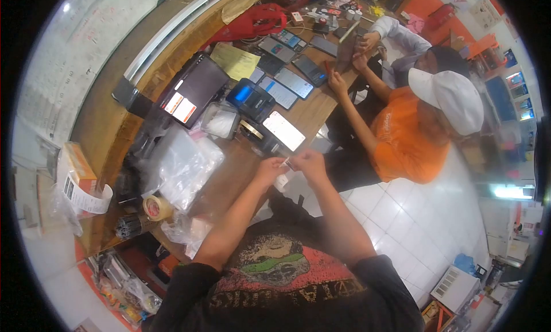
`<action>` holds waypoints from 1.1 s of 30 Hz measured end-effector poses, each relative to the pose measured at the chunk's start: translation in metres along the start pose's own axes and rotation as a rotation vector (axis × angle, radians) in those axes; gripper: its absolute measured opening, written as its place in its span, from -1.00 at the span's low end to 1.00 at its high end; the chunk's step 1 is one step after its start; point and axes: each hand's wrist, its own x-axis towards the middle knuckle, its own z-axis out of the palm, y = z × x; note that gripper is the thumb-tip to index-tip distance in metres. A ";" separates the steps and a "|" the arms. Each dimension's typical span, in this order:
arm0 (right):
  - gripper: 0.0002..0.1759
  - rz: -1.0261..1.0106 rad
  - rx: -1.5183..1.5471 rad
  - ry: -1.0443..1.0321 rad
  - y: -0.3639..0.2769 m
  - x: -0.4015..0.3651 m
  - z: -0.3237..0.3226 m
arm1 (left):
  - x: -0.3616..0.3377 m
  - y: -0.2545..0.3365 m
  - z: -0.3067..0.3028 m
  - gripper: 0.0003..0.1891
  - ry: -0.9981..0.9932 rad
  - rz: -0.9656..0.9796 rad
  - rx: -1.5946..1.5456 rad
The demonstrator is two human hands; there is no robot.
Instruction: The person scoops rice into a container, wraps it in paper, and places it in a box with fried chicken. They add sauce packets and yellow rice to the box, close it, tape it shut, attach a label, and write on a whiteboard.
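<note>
My left hand (pixel 271 170) and my right hand (pixel 310 165) meet at the table's near edge, fingers pinched around a small pale item (pixel 286 162) too small to name. Just beyond them lies a phone with a lit white screen (pixel 283 131). A black device with a blue display (pixel 251 99) stands behind that phone. To its left are a clear container (pixel 220 120) and a dark tablet (pixel 192 91) showing a white and orange window. Several phones, one with a lit screen (pixel 294 83), lie farther back.
Plastic bags (pixel 183 165) and a tape roll (pixel 156 208) are at the left. A person in an orange shirt (pixel 402 131) and white cap sits at the right, hands over the table. Another person's grey sleeve (pixel 402 39) reaches in behind.
</note>
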 end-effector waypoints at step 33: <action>-0.77 -0.013 -0.496 0.119 0.029 -0.033 -0.048 | 0.046 -0.041 0.021 -0.67 0.346 -0.149 -0.475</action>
